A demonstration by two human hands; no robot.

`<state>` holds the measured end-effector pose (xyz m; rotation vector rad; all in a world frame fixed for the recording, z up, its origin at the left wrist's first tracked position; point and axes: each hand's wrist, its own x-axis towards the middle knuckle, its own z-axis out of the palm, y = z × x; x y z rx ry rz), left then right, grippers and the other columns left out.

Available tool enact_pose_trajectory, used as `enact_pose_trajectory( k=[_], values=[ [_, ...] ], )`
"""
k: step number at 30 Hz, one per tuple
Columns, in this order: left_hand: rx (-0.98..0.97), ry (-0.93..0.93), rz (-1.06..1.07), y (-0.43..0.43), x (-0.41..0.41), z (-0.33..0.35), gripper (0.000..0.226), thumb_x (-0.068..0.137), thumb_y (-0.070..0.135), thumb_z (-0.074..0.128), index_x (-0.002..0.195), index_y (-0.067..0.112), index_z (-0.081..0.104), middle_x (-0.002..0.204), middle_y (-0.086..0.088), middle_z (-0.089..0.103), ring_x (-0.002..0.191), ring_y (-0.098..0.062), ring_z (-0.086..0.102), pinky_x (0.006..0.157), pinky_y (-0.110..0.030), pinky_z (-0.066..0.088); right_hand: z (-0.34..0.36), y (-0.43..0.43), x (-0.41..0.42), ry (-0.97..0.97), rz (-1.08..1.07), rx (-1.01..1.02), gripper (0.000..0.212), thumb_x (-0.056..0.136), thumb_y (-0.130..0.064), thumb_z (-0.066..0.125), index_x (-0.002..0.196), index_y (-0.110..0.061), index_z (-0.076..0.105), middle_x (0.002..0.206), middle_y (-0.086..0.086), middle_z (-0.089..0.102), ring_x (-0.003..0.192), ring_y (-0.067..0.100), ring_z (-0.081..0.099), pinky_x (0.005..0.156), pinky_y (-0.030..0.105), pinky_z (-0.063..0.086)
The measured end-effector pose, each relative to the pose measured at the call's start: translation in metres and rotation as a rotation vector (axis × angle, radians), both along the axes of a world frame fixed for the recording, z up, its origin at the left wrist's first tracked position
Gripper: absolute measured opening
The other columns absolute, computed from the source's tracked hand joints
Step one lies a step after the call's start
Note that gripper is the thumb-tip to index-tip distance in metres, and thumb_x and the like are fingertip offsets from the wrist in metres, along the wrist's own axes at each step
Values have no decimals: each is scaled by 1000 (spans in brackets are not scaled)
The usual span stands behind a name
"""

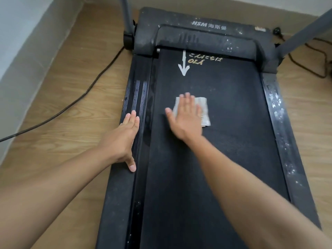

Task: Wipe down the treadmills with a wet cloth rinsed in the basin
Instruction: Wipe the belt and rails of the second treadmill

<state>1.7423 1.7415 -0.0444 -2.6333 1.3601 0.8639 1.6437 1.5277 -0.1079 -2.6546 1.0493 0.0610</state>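
Head view, looking down the deck of a black treadmill (224, 168) that stands on a wood-pattern floor (59, 72). Right hand (186, 119) lies flat, palm down, fingers straight and a little spread, pressing on a pale grey cloth (203, 112) in the middle of the running belt (179, 194), slightly toward the front end. The cloth is folded into a rough rectangle and flat on the belt; its left part is covered by the hand, its right edge and lower right corner stick out. The right hand is motion-blurred. Left hand (124, 139) is also flat, fingers straight and held together, resting on the ribbed left side rail (133, 94) with the thumb angled back toward the person; it holds nothing. Both forearms are bare. A white arrow (183, 66) is printed on the belt ahead of the cloth, with small yellowish lettering just beside it. The grey motor cover (206, 37) at the front is dusty, shows finger streaks and carries white brand lettering. The right side rail (279, 123) is speckled with white spots. Two grey uprights (126, 18) rise at the front corners. A black cable (75, 103) runs across the floor on the left, near a pale wall (19, 44); more dark cables (312, 58) lie on the floor at the far right.
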Motion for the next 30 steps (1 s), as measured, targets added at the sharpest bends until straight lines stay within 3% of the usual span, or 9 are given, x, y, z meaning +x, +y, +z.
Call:
enact_pose_trajectory(
  k=[4,7,9,12,16,21,24,30],
  values=[
    [23,17,11,0,0,5,181,35,52,102,161,14,-22,161,4,-43,150,-10,-32,126,-31,19,2,57,-1,1,341,-39,66,112,-48,15,170,-18,5,178,0,-2,163,18,-9,132,47,-2],
    [49,25,-12,0,0,9,180,37,53,102,161,12,-23,161,1,-44,150,-12,-32,126,-31,15,2,25,-44,26,523,-39,61,113,-46,16,170,-26,7,177,-8,1,163,13,-6,132,46,-2],
    [67,24,-34,-2,0,9,180,38,54,101,160,12,-25,160,1,-45,149,-12,-33,126,-32,19,3,-20,-78,37,387,-63,62,111,-50,9,169,-30,5,177,-11,-1,163,11,-7,132,46,0],
    [62,-3,-34,-1,2,6,181,38,56,100,159,12,-26,158,1,-46,147,-12,-34,125,-35,28,0,-89,-148,79,15,-82,67,107,-55,6,169,-31,4,177,-10,-3,162,11,-9,132,45,0],
    [56,-9,-52,2,3,2,181,37,57,100,159,14,-26,156,4,-47,148,-11,-33,121,-38,37,0,-124,-227,90,-285,-48,76,103,-57,1,170,-21,7,178,1,1,163,16,-3,133,43,1],
    [28,15,-34,2,4,-6,185,31,52,102,160,11,-24,152,4,-48,145,-10,-34,123,-42,34,-3,-88,-169,64,-596,-26,68,112,-47,23,169,-13,5,177,10,1,164,24,-2,131,50,2],
    [8,18,2,0,3,-9,184,31,48,104,160,10,-22,150,3,-47,146,-11,-33,127,-42,27,-7,-33,-104,18,-405,-83,71,111,-51,22,169,-15,5,178,6,1,164,23,-2,131,50,1],
    [13,56,26,-2,-3,2,181,36,45,104,160,9,-23,162,-3,-40,152,-17,-31,128,-31,3,-5,112,-17,-42,238,-90,64,112,-43,20,169,-17,10,177,2,5,164,22,-2,132,50,1]
  ],
)
